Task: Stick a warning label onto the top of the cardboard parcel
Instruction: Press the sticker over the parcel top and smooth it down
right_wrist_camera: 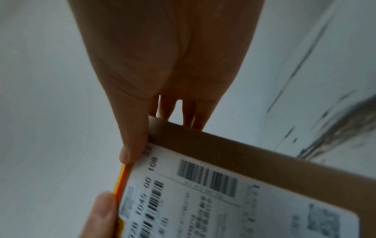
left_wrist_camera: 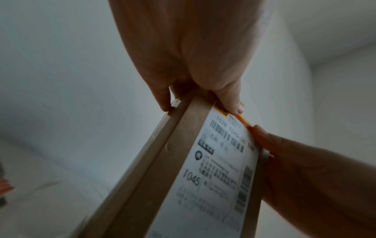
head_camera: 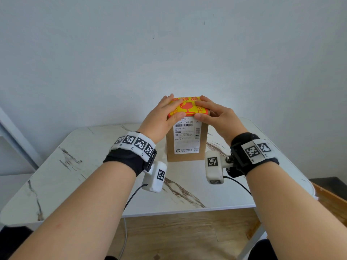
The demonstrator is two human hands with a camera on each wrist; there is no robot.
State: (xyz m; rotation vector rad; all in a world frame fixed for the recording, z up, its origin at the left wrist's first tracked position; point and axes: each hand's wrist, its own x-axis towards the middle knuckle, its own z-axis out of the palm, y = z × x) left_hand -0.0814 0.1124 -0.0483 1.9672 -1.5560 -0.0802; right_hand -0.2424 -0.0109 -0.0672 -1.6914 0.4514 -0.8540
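A tall brown cardboard parcel (head_camera: 185,149) stands upright on the white marble-look table (head_camera: 75,166), its white shipping label (head_camera: 186,132) facing me. A yellow and red warning label (head_camera: 187,106) lies on the parcel's top. My left hand (head_camera: 165,111) rests flat on the label's left half, thumb along the front edge. My right hand (head_camera: 212,111) lies flat on the right half, thumb on the front corner. In the left wrist view the left hand (left_wrist_camera: 193,56) presses the label's edge (left_wrist_camera: 243,120). The right wrist view shows the right hand (right_wrist_camera: 162,56) over the parcel (right_wrist_camera: 244,154).
A plain pale wall rises close behind the table. The table's near edge (head_camera: 187,211) sits over a wooden floor, with a wooden piece of furniture (head_camera: 330,199) at the right. Cables hang from both wrist cameras. Something orange (left_wrist_camera: 5,186) lies blurred at far left.
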